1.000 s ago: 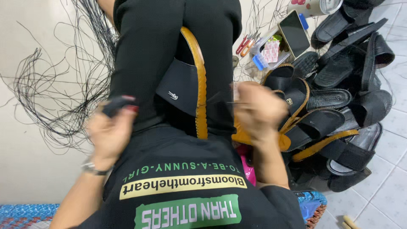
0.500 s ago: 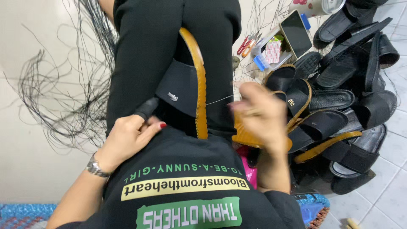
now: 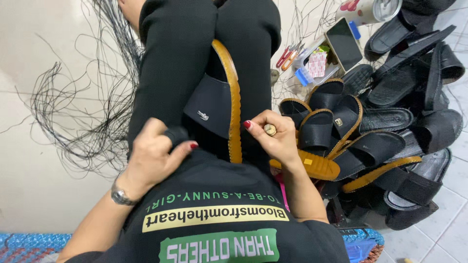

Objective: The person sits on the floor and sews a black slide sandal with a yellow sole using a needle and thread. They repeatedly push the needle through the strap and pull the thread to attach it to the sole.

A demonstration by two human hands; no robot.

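The left hand (image 3: 153, 156) is closing its thumb and forefinger around a small dark knob-ended tool (image 3: 176, 135), pressing it against the black strap of the sandal (image 3: 219, 102) clamped upright between the person's thighs. A second ago this hand was raised at the left with the tool held clear of the lap; it has since been travelling inward and is now resting at the strap's near edge. The right hand (image 3: 273, 139) is pinching a small round tan piece (image 3: 269, 129) between its fingertips (what the piece is cannot be made out), just beside the tan welt of the sole; it has been lowering from a higher, blurred position and is now steadying. The shift suggests that both hands are settling onto the sandal's stitched edge, so the hand-sewing of strap to sole appears to be resuming.

Beyond the lap, a heap of finished black sandals (image 3: 380, 126) with tan edging is lying at the right on the tiled floor. Farther off, a dark tablet (image 3: 343, 44) is leaning over a clear tray of small supplies (image 3: 312, 65), with red-handled snips (image 3: 287, 56) beside it. Loose black thread (image 3: 83, 117) is sprawling across the pale surface at the left.
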